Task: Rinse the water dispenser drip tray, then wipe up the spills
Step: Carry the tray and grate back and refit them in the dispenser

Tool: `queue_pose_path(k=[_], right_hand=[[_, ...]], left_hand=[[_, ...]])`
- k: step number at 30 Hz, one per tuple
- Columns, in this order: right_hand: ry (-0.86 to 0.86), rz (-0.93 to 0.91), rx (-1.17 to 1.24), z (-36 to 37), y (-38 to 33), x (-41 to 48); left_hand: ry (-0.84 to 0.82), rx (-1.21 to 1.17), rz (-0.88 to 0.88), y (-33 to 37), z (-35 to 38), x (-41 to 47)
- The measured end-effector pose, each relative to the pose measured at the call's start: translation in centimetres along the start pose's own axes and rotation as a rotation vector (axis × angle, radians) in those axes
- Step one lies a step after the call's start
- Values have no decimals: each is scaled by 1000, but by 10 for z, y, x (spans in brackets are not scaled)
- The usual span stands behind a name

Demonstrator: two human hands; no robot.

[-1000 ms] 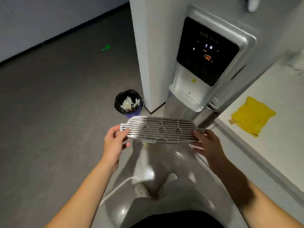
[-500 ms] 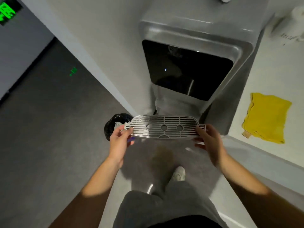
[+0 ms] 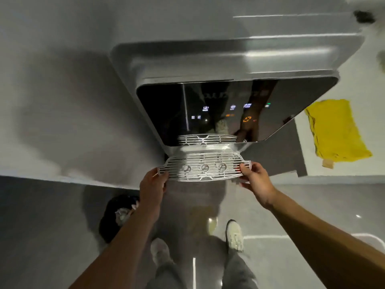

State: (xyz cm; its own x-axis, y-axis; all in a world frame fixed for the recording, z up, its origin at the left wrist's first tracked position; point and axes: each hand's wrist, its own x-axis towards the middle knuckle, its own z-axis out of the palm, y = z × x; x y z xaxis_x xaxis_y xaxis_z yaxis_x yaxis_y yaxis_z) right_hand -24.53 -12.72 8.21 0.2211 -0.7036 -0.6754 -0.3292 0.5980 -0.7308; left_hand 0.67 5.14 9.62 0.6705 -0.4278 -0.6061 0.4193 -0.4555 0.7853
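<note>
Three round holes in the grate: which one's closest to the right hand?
The rightmost hole, beside the right hand pinching that end of the grate; the other two sit nearer the left hand.

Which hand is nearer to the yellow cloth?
Right. The right hand grips the end of the tray toward the yellow cloth; the left hand grips the opposite end, farther away.

It is dim and a bit blurry. A soft shadow lies on the wall (image 3: 62, 101) at ten o'clock, and the black panel (image 3: 166, 113) shines like a mirror.
</note>
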Motion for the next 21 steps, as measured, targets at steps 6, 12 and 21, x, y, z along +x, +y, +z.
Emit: queue_pose_path(k=[6, 12, 21], right_hand=[[114, -25, 57, 21, 26, 46], [166, -39, -12, 27, 39, 68], [140, -38, -49, 28, 35, 85]], left_hand=[[-89, 72, 14, -26, 16, 65], [-85, 126, 1, -46, 31, 90], [-43, 189, 35, -45, 44, 94]])
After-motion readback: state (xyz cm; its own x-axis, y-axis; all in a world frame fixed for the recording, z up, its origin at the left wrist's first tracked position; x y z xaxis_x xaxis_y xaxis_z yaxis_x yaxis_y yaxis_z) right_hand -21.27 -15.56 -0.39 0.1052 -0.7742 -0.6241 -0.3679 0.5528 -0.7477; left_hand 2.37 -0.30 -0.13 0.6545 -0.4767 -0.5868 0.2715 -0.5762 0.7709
